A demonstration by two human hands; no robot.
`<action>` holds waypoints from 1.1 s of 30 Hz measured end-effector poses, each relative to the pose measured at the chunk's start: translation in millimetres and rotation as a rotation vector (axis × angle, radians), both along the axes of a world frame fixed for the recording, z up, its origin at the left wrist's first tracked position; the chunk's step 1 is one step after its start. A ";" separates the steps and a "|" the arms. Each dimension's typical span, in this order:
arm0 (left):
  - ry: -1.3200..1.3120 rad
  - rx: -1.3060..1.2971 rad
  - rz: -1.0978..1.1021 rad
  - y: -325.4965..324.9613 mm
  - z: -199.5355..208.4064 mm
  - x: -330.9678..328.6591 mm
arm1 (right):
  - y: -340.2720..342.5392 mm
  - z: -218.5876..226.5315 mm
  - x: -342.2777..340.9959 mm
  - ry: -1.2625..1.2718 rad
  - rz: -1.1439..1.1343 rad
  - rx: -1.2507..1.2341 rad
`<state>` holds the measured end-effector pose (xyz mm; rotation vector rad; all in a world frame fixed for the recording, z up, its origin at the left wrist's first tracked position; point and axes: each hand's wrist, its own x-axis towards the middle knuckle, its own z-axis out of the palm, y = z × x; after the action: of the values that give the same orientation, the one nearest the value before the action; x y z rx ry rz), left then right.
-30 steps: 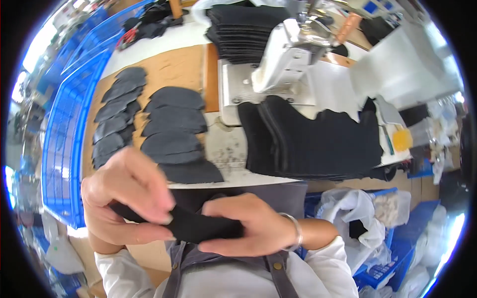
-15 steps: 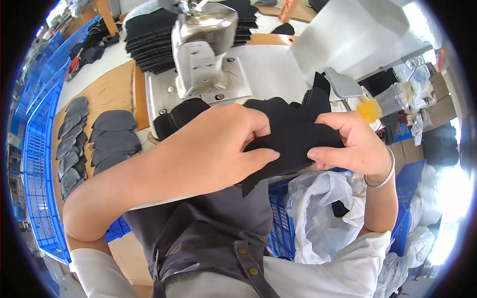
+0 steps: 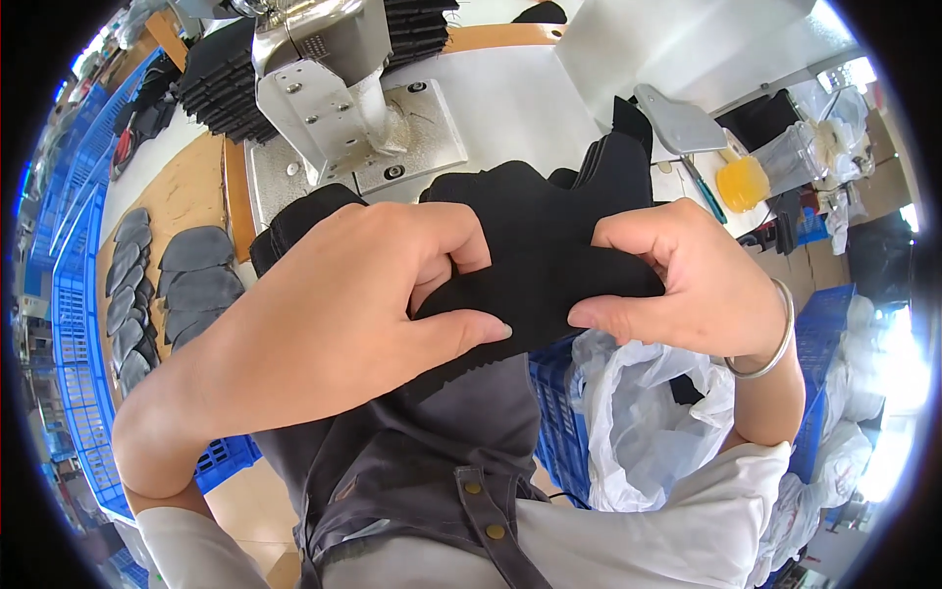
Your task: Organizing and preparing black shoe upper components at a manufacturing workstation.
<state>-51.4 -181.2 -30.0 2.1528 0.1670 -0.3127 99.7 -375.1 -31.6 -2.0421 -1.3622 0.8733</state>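
A black fabric piece [image 3: 540, 294] with a jagged lower edge is stretched between my two hands, above the front edge of the machine table. My left hand [image 3: 392, 285] pinches its left part, thumb on top and the other fingers curled beneath. Its right end is gripped the same way by my right hand [image 3: 677, 280], which has a bangle at the wrist. Right behind it lie more black fabric pieces [image 3: 520, 201], overlapping on the worktable. Beyond my left hand stands a metal sewing-type machine [image 3: 329, 93] on its bed plate; its needle area cannot be made out.
Grey curved pads [image 3: 201, 290] lie in rows on a brown board at the left, beside a blue crate [image 3: 78, 324]. Stacked black pieces [image 3: 221, 83] stand behind the machine. A white plastic bag [image 3: 638, 432] hangs below right. A green-handled tool [image 3: 705, 191] lies near a yellow-bottomed container [image 3: 743, 184].
The whole view has shifted, with the machine now further left and higher. My hands still hold the black fabric, which now lies more level between them.
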 end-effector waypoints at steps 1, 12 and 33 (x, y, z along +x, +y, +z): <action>0.002 -0.001 0.001 -0.2 -0.5 -0.5 | 0.4 -0.6 -1.0 0.002 0.001 -0.001; -0.097 0.065 -0.035 -1.1 -4.3 -1.4 | 0.7 1.0 -4.4 -0.141 0.054 0.084; -0.307 0.287 -0.169 18.1 -5.7 -13.6 | 19.6 12.1 -17.2 -0.265 -0.017 -0.079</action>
<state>-65.0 -163.1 -35.7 2.4738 -0.1560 -0.0517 82.5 -355.4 -19.5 -2.2914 -1.4650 0.6761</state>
